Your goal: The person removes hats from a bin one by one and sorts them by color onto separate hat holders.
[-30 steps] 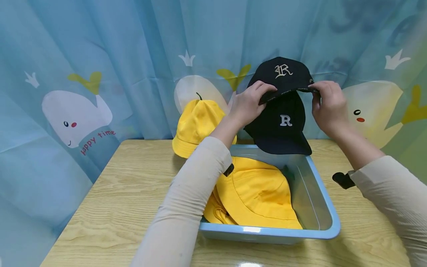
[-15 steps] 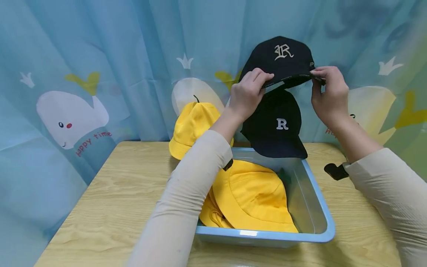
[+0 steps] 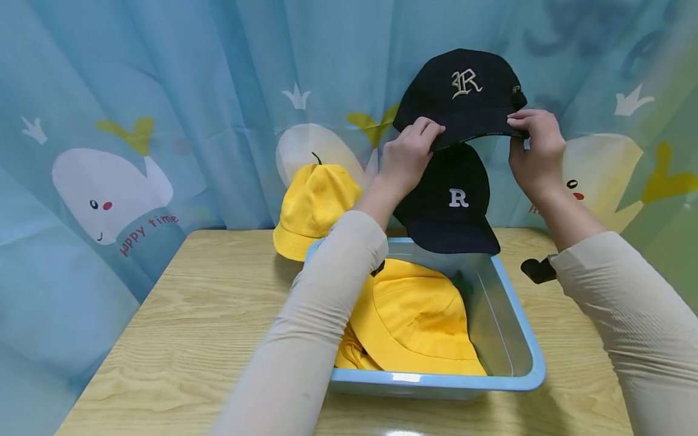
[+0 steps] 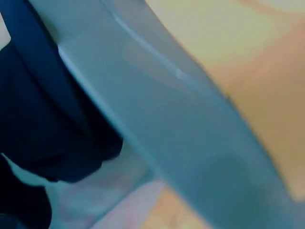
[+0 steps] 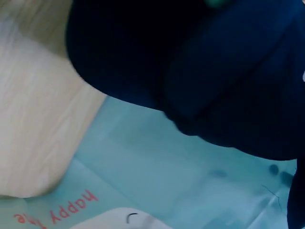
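Observation:
In the head view a black baseball cap [image 3: 436,91] with a pale gothic R is held up before the curtain. My left hand [image 3: 409,151] pinches its brim on the left, and my right hand [image 3: 537,142] pinches the brim's right end. Just below hangs or stands a second black cap [image 3: 452,209] with a white block R, its brim over the far rim of the blue bin [image 3: 520,315]. What supports that cap is hidden. Dark cap fabric [image 5: 228,90] fills much of the right wrist view; neither hand shows clearly in the wrist views.
A yellow bucket hat [image 3: 420,315] lies in the bin with more yellow fabric under it. Left of the bin's far end, a yellow hat [image 3: 313,206] with a dark stem stands on the wooden table [image 3: 218,321]. A blue printed curtain [image 3: 218,109] hangs behind.
Both hands have lifted the gothic-R cap upward, away from the lower cap, and its brim has tilted to show more of its top. The lower cap stays by the bin's far rim.

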A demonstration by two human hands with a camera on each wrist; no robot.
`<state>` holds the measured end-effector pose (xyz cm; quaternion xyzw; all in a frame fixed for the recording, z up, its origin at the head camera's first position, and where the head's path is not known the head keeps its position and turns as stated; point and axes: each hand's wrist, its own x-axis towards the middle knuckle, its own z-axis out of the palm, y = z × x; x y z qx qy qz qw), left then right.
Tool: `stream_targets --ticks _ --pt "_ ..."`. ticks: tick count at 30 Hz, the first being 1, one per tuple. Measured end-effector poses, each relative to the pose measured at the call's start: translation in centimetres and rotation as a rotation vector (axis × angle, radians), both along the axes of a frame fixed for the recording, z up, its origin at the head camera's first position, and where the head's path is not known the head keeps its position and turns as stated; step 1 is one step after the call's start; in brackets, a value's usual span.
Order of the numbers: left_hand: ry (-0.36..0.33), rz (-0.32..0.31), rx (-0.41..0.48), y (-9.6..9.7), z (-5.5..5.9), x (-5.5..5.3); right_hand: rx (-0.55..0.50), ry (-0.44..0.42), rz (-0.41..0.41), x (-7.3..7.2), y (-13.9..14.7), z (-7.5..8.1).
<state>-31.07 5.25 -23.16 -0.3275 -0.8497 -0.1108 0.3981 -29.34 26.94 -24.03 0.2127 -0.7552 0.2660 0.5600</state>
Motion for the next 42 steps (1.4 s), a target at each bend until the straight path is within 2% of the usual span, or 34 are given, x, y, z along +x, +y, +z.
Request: stream_targets --ticks 4,7,12,16,20,27,30,34,37,42 --pt "-0.150 -0.040 -0.026 -0.1 -1.1 -0.1 0.108 -0.083 -0.008 0.1 0.6 -1.7" --pt "-0.232 -0.082 -0.061 -0.6 -1.9 -0.1 0.165 -0.142 -0.005 0.4 0.7 -3.1" --pt "-0.322 -0.151 -0.122 -1.8 -2.4 0.0 0.236 -0.199 0.026 1.3 0.9 -4.5" --pt "-0.377 -0.219 -0.177 -2.8 -2.3 0.4 0.283 -0.244 0.112 2.3 1.5 -4.7" --pt "-0.391 -0.286 -0.215 -3.1 -2.3 0.9 0.307 -0.289 0.197 3.1 2.2 -4.8" --pt "-0.411 -0.351 -0.308 -3.3 -3.2 2.5 0.375 -0.362 0.264 5.0 2.5 -6.4" --pt "-0.454 -0.377 -0.339 -3.6 -3.5 2.9 0.396 -0.383 0.312 5.5 2.5 -6.9" --pt "-0.502 -0.408 -0.356 -4.0 -4.2 3.1 0.370 -0.413 0.382 5.8 2.4 -7.4" --pt "-0.498 -0.413 -0.357 -4.0 -5.0 3.3 0.353 -0.431 0.413 5.9 2.4 -7.9" --pt "-0.448 -0.398 -0.375 -3.6 -5.7 3.9 0.361 -0.427 0.411 6.1 2.8 -8.5"
